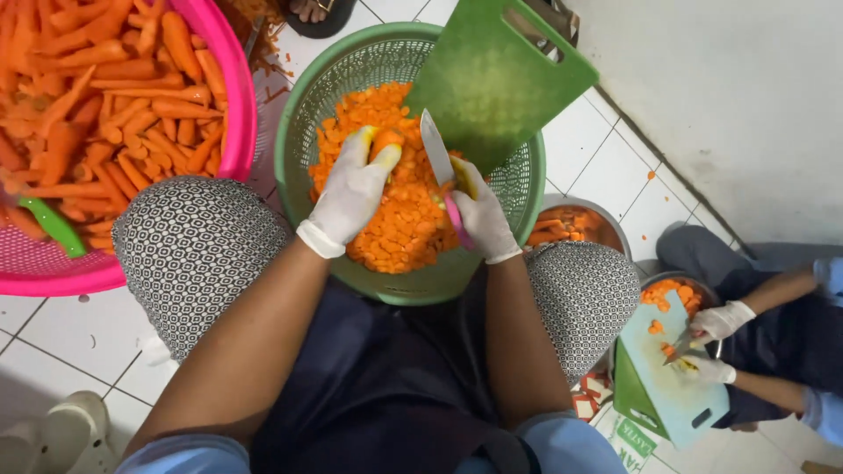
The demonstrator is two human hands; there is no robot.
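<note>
Pinching a carrot (386, 140) in left-hand fingers (362, 158), right-hand fingers (474, 206) clasp the knife (436, 154) just beside it.

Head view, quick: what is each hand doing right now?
Left hand: closed on a carrot piece over the green basket.
Right hand: closed on a pink-handled knife.

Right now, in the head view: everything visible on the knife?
The knife has a plain pale metal blade and a pink handle. The gloved right hand grips the handle, blade pointing up and away over the green basket of carrot slices. Its edge sits beside the carrot piece held by the left hand.
</note>
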